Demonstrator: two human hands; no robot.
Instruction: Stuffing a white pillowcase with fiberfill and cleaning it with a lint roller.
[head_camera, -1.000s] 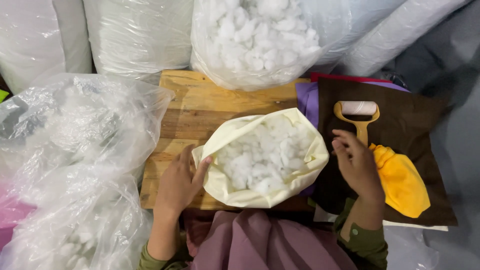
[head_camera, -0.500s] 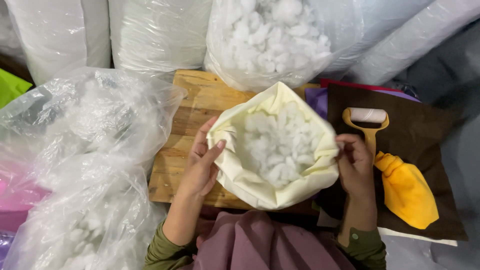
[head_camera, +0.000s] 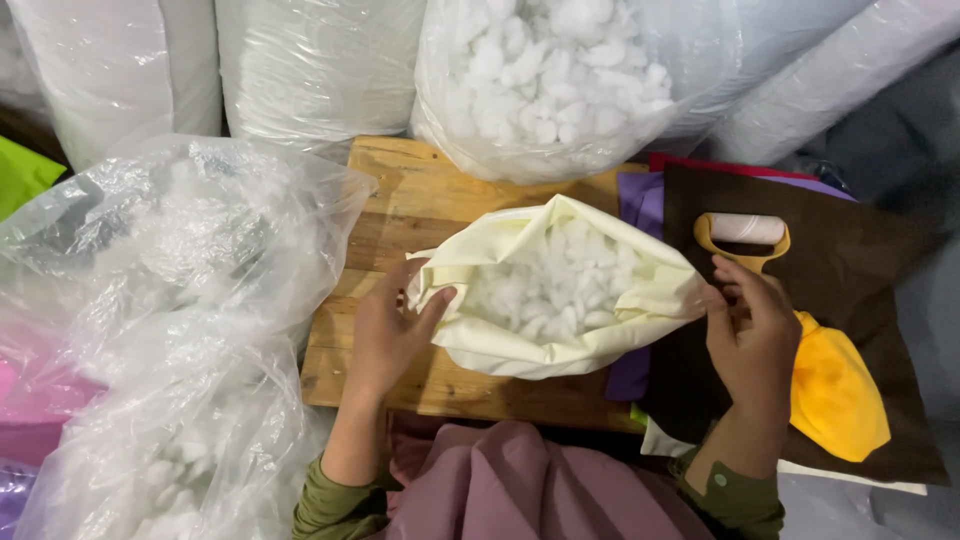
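Left hand: the left hand (head_camera: 390, 335) pinches the left rim of the cream cloth bag (head_camera: 560, 340), thumb over the edge.
Right hand: the right hand (head_camera: 752, 335) is closed on the bag's right rim, pulling it taut.
Bag: soft, matte cream fabric, mouth drawn into a flattened oval; it rests on the wooden bench (head_camera: 400, 215).
Filling: fluffy white stuffing (head_camera: 555, 280) in small clumps fills it.
Around: a crinkled clear plastic bag (head_camera: 170, 330) at left; another plastic bag of stuffing (head_camera: 560, 80) behind; a brown felt sheet (head_camera: 860, 250) with a yellow cloth pouch (head_camera: 838, 395) at right.
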